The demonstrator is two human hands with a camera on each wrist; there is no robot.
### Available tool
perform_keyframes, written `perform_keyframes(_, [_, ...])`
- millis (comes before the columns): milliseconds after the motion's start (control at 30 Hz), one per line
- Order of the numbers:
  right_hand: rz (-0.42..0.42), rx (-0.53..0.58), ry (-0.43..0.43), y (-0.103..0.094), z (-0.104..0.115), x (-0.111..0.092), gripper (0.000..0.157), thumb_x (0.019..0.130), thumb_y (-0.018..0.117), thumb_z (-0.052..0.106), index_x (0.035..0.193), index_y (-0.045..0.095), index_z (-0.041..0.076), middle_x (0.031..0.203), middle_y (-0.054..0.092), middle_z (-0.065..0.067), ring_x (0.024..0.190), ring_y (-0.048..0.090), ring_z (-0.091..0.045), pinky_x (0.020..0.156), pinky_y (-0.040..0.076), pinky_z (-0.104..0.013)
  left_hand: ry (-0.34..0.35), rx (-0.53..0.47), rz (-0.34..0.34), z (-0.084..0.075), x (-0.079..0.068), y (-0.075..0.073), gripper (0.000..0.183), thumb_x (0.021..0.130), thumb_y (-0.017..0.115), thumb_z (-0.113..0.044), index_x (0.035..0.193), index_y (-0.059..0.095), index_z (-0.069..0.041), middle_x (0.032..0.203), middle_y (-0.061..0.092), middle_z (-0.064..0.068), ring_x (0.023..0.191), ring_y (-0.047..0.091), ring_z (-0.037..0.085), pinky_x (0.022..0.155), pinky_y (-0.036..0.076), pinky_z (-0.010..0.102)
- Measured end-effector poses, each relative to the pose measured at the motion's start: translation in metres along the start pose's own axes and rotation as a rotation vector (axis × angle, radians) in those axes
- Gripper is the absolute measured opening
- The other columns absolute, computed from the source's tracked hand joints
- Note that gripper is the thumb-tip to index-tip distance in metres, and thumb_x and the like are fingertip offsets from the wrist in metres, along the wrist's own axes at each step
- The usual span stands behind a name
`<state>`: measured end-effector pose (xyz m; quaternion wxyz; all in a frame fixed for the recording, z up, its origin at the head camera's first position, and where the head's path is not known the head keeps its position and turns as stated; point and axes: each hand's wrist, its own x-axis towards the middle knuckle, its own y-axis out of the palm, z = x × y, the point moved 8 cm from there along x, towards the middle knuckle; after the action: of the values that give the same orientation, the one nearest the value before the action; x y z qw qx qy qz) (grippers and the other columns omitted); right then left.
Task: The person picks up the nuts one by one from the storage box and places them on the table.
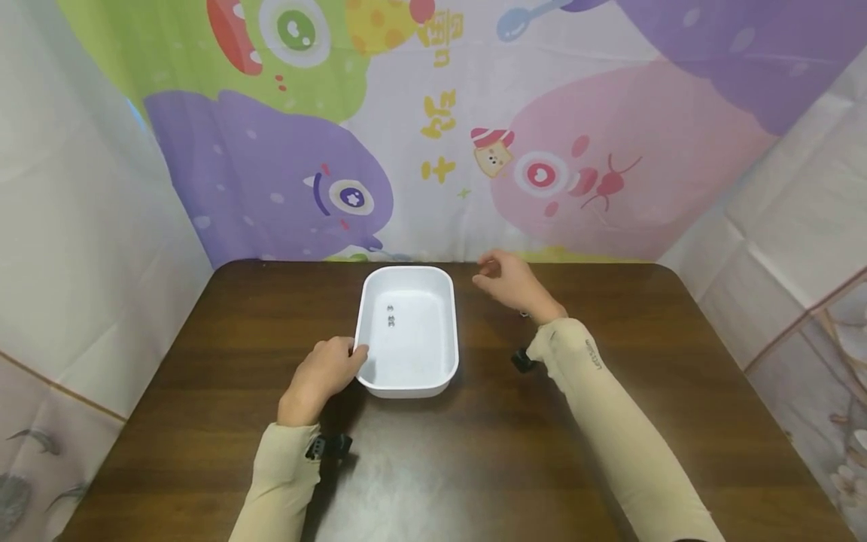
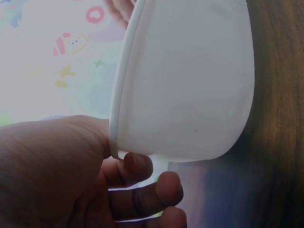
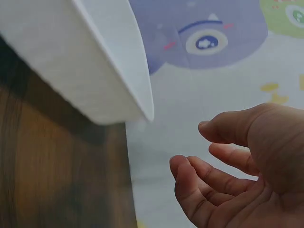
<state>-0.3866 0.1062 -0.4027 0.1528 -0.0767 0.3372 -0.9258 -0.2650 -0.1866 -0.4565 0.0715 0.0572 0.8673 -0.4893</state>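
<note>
A white rectangular dish with rounded corners stands on the table. My left hand grips its left rim near the front corner, thumb over the edge and fingers outside. In the left wrist view the index fingertip lies against the dish's outer wall. Inside the dish, toward its left side, lie several small silvery metal pieces. My right hand hovers to the right of the dish's far end, fingers loosely bent and thumb apart from them. Nothing shows between its fingers in the right wrist view.
One more small silvery piece shows on the dark wooden table beside the right wrist, partly hidden by it. A cartoon-printed cloth hangs behind the table's far edge, with pale curtains at both sides.
</note>
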Motion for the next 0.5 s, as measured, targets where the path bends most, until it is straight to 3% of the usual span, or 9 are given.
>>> perform_keyframes(500, [0.082, 0.063, -0.049, 0.051, 0.047, 0.022, 0.04, 0.099, 0.064, 0.02, 0.133, 0.059, -0.001, 0.115, 0.066, -0.018, 0.089, 0.068, -0.029, 0.074, 0.056, -0.034, 0.0, 0.014, -0.001, 0.001, 0.002, 0.0, 0.04, 0.103, 0.048, -0.034, 0.112, 0.071, -0.003, 0.102, 0.071, 0.015, 0.079, 0.057, 0.025, 0.07, 0.047, 0.041])
